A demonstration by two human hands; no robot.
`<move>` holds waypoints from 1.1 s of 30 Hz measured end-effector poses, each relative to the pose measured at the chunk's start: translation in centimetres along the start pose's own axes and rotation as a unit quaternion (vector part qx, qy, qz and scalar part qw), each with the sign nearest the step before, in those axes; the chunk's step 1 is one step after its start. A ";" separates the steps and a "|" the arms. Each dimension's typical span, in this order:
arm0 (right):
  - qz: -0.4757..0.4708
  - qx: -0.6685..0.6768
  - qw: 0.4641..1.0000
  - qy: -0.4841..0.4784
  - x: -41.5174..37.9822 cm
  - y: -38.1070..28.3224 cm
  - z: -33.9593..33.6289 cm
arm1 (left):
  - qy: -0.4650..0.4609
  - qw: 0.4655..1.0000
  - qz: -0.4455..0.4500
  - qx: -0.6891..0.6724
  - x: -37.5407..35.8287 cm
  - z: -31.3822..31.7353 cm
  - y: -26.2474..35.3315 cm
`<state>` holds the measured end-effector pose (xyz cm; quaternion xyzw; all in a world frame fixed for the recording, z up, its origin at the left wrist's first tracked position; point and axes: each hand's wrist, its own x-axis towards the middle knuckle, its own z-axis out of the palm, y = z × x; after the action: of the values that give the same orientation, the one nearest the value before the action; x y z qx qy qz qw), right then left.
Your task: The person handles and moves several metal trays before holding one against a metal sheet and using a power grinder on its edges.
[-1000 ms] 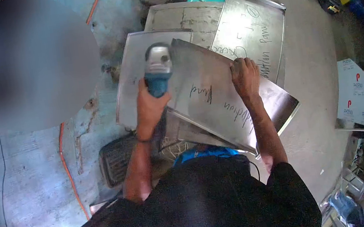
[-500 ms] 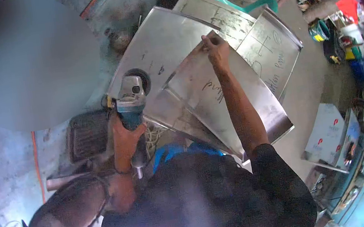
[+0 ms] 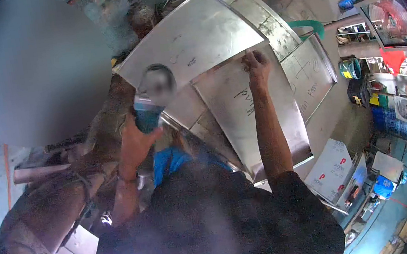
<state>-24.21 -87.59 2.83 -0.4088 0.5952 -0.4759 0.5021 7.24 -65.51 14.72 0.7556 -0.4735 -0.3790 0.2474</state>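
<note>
L hand (image 3: 136, 145) w/ grinder (image 3: 148, 118), ctr-left.
Fingers wrap round it; R hand (image 3: 258, 71) pinches top edge of metal sheet (image 3: 229, 110), upper ctr.

- Head camera, worn by the person, looks forward and steeply down past the dark shirt (image 3: 213, 223).
- Close, wide view: left hand (image 3: 138, 143) and right hand (image 3: 258, 72) within arm's reach, workshop stretching beyond, dark rounded edges.
</note>
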 end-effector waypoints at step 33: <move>-0.291 -0.448 0.813 0.229 -7.3 1.8 -16.3 | -0.067 0.989 -0.020 0.127 1.3 7.3 -1.4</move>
<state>-39.14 -77.60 3.31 -0.6218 0.6934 -0.3606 -0.0499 2.40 -66.21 8.93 0.7632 -0.5180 -0.3705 0.1096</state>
